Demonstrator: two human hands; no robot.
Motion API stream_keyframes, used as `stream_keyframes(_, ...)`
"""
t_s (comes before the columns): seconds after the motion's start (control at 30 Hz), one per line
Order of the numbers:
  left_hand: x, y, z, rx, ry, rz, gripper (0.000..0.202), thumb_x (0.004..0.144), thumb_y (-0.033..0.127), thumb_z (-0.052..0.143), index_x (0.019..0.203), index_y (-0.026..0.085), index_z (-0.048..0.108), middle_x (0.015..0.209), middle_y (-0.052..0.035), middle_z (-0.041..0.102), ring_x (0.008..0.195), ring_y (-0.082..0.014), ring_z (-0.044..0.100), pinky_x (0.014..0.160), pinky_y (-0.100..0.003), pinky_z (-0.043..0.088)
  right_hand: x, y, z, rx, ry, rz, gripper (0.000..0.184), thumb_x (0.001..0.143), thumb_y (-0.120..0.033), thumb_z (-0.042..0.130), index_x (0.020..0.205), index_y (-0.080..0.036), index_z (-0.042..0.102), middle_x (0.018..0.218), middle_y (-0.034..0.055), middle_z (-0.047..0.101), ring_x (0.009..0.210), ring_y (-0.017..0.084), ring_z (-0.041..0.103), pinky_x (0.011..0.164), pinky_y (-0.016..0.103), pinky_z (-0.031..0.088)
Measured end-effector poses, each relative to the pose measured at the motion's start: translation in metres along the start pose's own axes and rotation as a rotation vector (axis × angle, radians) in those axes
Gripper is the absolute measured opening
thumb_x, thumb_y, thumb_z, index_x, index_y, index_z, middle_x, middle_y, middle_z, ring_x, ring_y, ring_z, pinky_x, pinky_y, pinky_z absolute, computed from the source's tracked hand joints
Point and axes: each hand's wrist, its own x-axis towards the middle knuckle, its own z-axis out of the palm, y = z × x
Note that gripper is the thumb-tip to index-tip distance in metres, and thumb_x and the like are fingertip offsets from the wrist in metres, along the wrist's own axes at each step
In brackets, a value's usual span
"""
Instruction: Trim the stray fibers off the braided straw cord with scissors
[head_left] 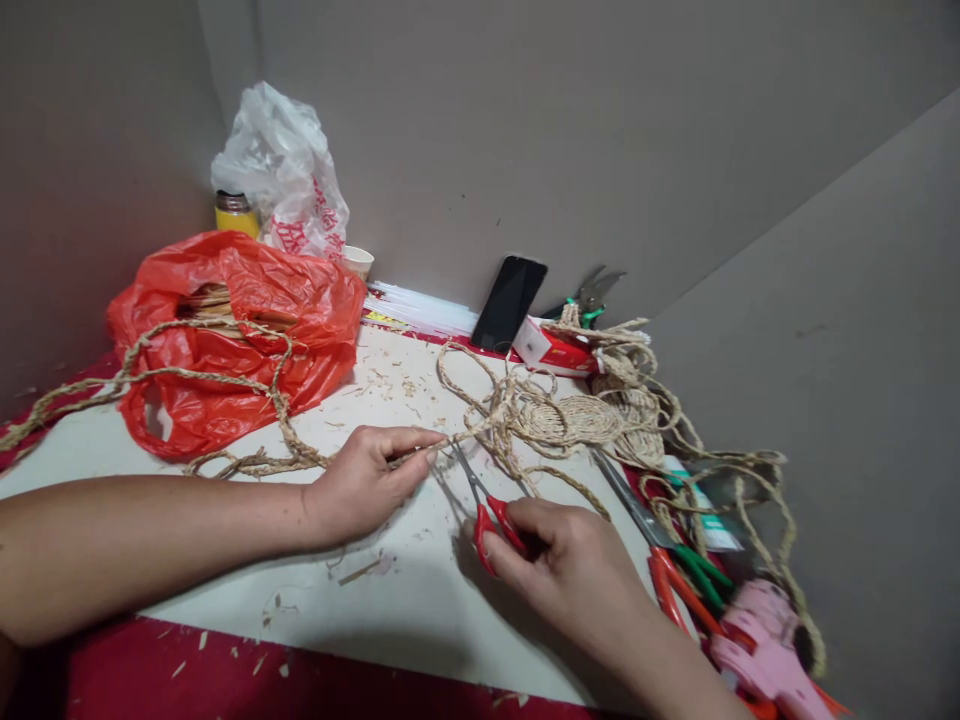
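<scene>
A braided straw cord (472, 432) is pinched between the thumb and fingers of my left hand (379, 480). To its left the cord runs across the table toward a red plastic bag; to its right it joins a tangle of loops. My right hand (562, 560) grips small red-handled scissors (487, 508) by the finger loops. Their blades point up and to the left, parted, with the tips right by the cord near my left fingertips. Whether the blades touch the cord I cannot tell. A coiled woven straw piece (574, 420) lies just beyond the scissors.
The red plastic bag (315, 310) holds straw at the back left. A black phone (510, 303) leans against the wall. Large orange-handled shears (637, 510), a pink glue gun (765, 640) and more cord lie at the right. Straw scraps litter the white board (300, 600).
</scene>
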Motion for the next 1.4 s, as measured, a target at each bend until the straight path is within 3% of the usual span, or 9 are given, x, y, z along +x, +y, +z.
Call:
stream_keyframes(0.23,-0.001,-0.005,0.0,0.077,0.013,0.14,0.029,0.083,0.02,0.054,0.105,0.012,0.071,0.104,-0.0075,0.073,0.092,-0.0165,0.068,0.085,-0.026,0.051,0.001,0.007,0.009,0.009,0.141,-0.057,0.039,0.084,-0.035,0.047,0.048,-0.02,0.041,0.044,-0.0036,0.044,0.041,0.008,0.035,0.047,0.024,0.023)
stream_keyframes(0.53,0.001,-0.006,0.0,0.125,0.039,0.169,0.028,0.083,0.019,0.054,0.104,0.012,0.072,0.101,-0.0074,0.074,0.089,-0.0161,0.069,0.083,-0.025,0.051,-0.001,0.004,-0.003,-0.045,0.044,0.01,0.034,0.076,-0.041,0.053,0.05,-0.02,0.047,0.048,-0.0019,0.05,0.043,0.01,0.041,0.048,0.025,0.023)
stream_keyframes(0.67,0.002,-0.006,-0.001,0.097,0.023,0.149,0.027,0.083,0.02,0.055,0.102,0.013,0.072,0.099,-0.0074,0.074,0.087,-0.0151,0.067,0.084,-0.025,0.049,0.0,0.003,-0.001,-0.015,0.036,-0.005,0.035,0.08,-0.039,0.05,0.05,-0.019,0.049,0.049,-0.0011,0.051,0.043,0.01,0.04,0.048,0.025,0.023)
stream_keyframes(0.77,0.001,-0.005,0.0,-0.005,-0.038,0.031,0.029,0.084,0.026,0.054,0.104,0.012,0.07,0.076,-0.0041,0.072,0.065,-0.0113,0.062,0.066,-0.022,0.049,0.003,0.006,0.001,0.163,0.073,0.017,0.038,0.08,-0.038,0.049,0.047,-0.019,0.045,0.046,-0.002,0.043,0.044,0.009,0.036,0.047,0.024,0.024)
stream_keyframes(0.87,-0.001,-0.005,0.001,-0.18,-0.158,-0.092,0.034,0.085,0.031,0.054,0.112,0.013,0.065,0.057,0.0022,0.06,0.052,-0.0085,0.052,0.055,-0.02,0.043,0.008,0.007,0.001,0.521,0.109,0.153,0.04,0.077,-0.041,0.055,0.045,-0.019,0.044,0.046,-0.003,0.038,0.046,0.009,0.034,0.046,0.023,0.026)
stream_keyframes(1.03,-0.009,-0.001,0.005,-0.291,-0.369,-0.123,0.035,0.085,0.028,0.055,0.117,0.014,0.06,0.071,-0.0022,0.065,0.063,-0.0094,0.055,0.062,-0.02,0.042,0.015,0.003,0.008,1.141,0.014,0.419,0.037,0.073,-0.049,0.068,0.058,-0.015,0.062,0.046,-0.003,0.044,0.043,0.007,0.032,0.042,0.021,0.023)
stream_keyframes(1.17,-0.015,0.007,0.005,-0.29,-0.533,-0.145,0.035,0.087,0.026,0.051,0.121,0.015,0.051,0.077,-0.0029,0.067,0.064,-0.0093,0.054,0.065,-0.021,0.041,0.017,-0.006,0.017,1.52,0.054,0.516,0.035,0.064,-0.046,0.079,0.06,-0.014,0.064,0.051,-0.0024,0.049,0.042,0.005,0.032,0.04,0.019,0.022)
stream_keyframes(1.3,-0.017,0.013,0.004,-0.185,-0.553,-0.134,0.031,0.086,0.025,0.051,0.116,0.018,0.046,0.076,0.0004,0.064,0.062,-0.0088,0.051,0.062,-0.02,0.04,0.016,-0.011,0.022,1.706,0.099,0.512,0.03,0.063,-0.034,0.082,0.056,-0.015,0.06,0.051,-0.0053,0.042,0.044,0.004,0.029,0.039,0.017,0.024)
stream_keyframes(1.4,-0.016,0.014,0.002,0.023,-0.431,-0.055,0.026,0.083,0.023,0.054,0.108,0.019,0.05,0.069,0.0045,0.057,0.059,-0.0089,0.046,0.058,-0.02,0.036,0.016,-0.01,0.02,1.713,0.209,0.497,0.03,0.065,-0.032,0.081,0.056,-0.015,0.058,0.051,-0.0061,0.039,0.044,0.004,0.029,0.04,0.017,0.025)
